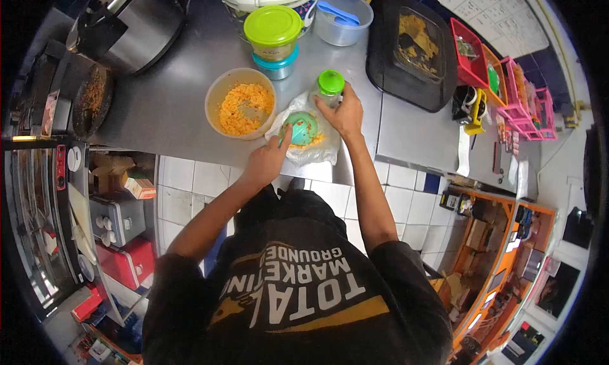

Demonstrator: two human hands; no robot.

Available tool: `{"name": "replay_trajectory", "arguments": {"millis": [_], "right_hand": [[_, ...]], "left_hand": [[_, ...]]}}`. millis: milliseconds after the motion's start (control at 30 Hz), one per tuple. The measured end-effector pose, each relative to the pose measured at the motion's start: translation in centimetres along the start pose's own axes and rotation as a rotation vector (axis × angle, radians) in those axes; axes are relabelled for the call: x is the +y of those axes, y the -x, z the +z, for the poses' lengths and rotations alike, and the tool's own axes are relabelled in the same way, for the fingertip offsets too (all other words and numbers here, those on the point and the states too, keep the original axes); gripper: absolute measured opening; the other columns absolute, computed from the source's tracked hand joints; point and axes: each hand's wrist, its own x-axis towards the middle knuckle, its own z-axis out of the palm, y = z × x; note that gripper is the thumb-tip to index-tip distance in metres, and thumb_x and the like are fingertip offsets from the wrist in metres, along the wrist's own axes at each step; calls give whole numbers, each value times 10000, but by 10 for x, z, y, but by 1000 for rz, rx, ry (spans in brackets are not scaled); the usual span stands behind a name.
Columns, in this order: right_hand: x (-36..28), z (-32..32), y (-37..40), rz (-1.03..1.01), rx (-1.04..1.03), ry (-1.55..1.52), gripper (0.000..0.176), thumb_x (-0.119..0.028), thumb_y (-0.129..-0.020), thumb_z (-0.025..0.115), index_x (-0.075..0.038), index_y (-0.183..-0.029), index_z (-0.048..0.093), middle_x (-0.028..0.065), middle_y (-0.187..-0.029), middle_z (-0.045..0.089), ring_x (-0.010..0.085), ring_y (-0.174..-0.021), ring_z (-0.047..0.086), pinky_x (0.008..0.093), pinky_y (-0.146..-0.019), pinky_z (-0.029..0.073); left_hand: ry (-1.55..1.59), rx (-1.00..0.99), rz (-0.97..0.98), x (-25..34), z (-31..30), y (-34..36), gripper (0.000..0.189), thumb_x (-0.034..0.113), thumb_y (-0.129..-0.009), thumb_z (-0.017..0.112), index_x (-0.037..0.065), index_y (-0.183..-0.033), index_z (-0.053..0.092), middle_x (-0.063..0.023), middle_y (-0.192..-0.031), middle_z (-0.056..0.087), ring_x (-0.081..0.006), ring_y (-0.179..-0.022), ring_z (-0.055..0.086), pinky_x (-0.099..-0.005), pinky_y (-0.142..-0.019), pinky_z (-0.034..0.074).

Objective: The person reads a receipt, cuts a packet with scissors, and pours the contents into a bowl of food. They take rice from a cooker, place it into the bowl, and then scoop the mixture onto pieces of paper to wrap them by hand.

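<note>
My right hand (344, 115) is wrapped around a small clear jar with a green lid (330, 82), which stands upright on the counter. My left hand (265, 163) is at the near left side of a rounded green bowl-like piece (301, 127), fingers against it; its exact grip is partly hidden. Orange rice-like grains are on and around the green piece. Beneath lies a crumpled white plastic sheet (322, 153). Close by on the left, a round clear tub (211, 105) contains more of the orange grains.
Stacked containers with a lime lid (273, 25) stand behind the tub. Farther back is a clear bowl (360, 32) with a blue utensil. A black tray (380, 66) occupies the right, near coloured baskets (462, 28). A large steel pot (136, 32) stands at left.
</note>
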Motion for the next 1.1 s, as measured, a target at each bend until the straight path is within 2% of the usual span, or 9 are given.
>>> {"name": "replay_trajectory", "arguments": {"millis": [233,300,367,433,500,667,733,833,1100], "right_hand": [[29,-25,-6,135,177,90,736,-371,-724,822,5,-1292,541,227,-1197,647,403,-1084,632,444,-906,515],[35,-34,-2,48,296,227,764,-375,-735,817,9,-1321,513,245,-1263,608,425,-1152,588,445,-947,499],[37,-52,29,83,258,235,717,-297,-760,786,13,-1335,492,254,-1279,586,432,-1176,565,442,-977,487],[41,-70,66,-126,-54,411,609,-177,-772,751,-15,-1312,521,220,-1254,602,382,-1172,576,425,-928,514],[3,-84,86,-306,-352,357,584,-111,-734,692,3,-1283,528,201,-1287,568,354,-1194,557,431,-984,480],[15,-63,95,-600,-429,441,472,-90,-754,652,-24,-1217,589,155,-1303,565,300,-1231,529,404,-1025,436],[23,-56,88,-642,-452,451,432,-84,-767,635,-31,-1194,606,143,-1289,576,290,-1234,525,396,-1039,421],[33,-50,85,-678,-453,418,372,-80,-774,618,-46,-1145,635,123,-1260,598,284,-1237,523,384,-1040,418],[54,-52,87,-598,-336,488,294,-80,-716,671,-52,-1008,691,122,-1194,623,290,-1202,533,398,-1020,423]], "left_hand": [[225,75,-8,9,-6,19,705,43,-878,488,21,-1537,237,-203,-1019,556,-345,-835,667,-447,-691,566],[471,175,-157,13,-30,25,713,8,-872,522,17,-1533,255,-245,-1074,552,-412,-979,623,-502,-822,531],[404,573,-137,5,-49,37,674,24,-896,528,19,-1524,284,-233,-1063,546,-433,-1035,566,-519,-888,484],[382,451,-474,-6,-88,45,630,28,-895,535,34,-1500,358,-208,-1070,550,-411,-1010,564,-512,-870,472],[201,404,-489,-26,-102,38,588,38,-889,551,45,-1462,420,-199,-1069,550,-386,-1006,568,-495,-861,468],[-220,326,-455,-55,-106,11,446,103,-826,647,28,-1263,613,-151,-1030,553,-327,-1002,572,-449,-853,459],[-77,586,-13,-46,-110,12,388,132,-806,683,35,-1180,646,-127,-1005,551,-293,-1003,549,-453,-873,413],[-74,520,188,-39,-98,12,301,160,-793,713,51,-1068,661,-106,-970,543,-275,-975,531,-458,-832,404],[-135,482,-124,-76,-86,24,178,170,-782,734,72,-887,629,-88,-953,539,-283,-959,534,-449,-810,408]]}}
